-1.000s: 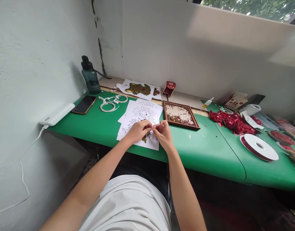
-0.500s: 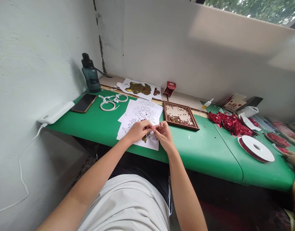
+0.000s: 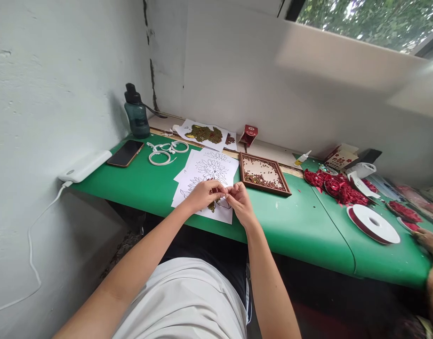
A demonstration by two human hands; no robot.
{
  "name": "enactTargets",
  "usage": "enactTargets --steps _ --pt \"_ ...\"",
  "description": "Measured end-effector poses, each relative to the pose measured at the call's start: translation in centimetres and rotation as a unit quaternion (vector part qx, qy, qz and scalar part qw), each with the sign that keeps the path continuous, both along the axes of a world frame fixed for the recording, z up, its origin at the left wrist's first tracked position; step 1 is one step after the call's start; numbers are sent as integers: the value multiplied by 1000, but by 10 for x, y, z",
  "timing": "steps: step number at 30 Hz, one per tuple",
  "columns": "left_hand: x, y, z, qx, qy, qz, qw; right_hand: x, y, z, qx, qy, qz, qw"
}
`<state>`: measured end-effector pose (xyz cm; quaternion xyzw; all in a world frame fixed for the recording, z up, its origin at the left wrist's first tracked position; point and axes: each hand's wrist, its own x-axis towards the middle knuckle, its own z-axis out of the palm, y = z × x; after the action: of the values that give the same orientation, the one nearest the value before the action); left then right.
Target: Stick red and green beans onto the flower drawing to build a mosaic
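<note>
My left hand (image 3: pixel 206 194) and my right hand (image 3: pixel 239 199) meet fingertip to fingertip over a sheet of white paper (image 3: pixel 221 215) with flower outlines drawn on it. The fingers of both are closed in a pinch; whatever lies between them is too small or hidden to make out. Below my left hand, a patch of green and reddish beans (image 3: pixel 212 206) covers part of the drawing, partly hidden by the fingers. Just right of the paper lies a brown-framed tray (image 3: pixel 285 192) with red and green beans scattered in it.
Left are a phone (image 3: pixel 125 153), a white power strip (image 3: pixel 85 166), a coiled white cable (image 3: pixel 159 158) and a water bottle (image 3: pixel 137 117). A bean-covered picture (image 3: pixel 204 134) lies behind. Rightward are a glue bottle (image 3: pixel 302 158), red tinsel (image 3: pixel 347 190), a ribbon spool (image 3: pixel 374 224) and another person's hand (image 3: pixel 428 241).
My hands stay together above the paper with only slight finger movement. The view has shifted a little. The other person's hand at the right edge has moved slightly.
</note>
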<state>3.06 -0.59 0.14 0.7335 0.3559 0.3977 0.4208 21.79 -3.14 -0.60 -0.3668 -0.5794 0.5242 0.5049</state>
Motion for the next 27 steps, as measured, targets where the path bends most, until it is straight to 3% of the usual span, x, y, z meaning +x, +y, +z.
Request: enactTargets --steps 16,27 --pt "0 -2 4 17 29 13 999 -1 1 -2 -2 0 -31 1000" --pt "-1 -1 3 41 65 55 996 -2 1 -4 7 -30 -34 999"
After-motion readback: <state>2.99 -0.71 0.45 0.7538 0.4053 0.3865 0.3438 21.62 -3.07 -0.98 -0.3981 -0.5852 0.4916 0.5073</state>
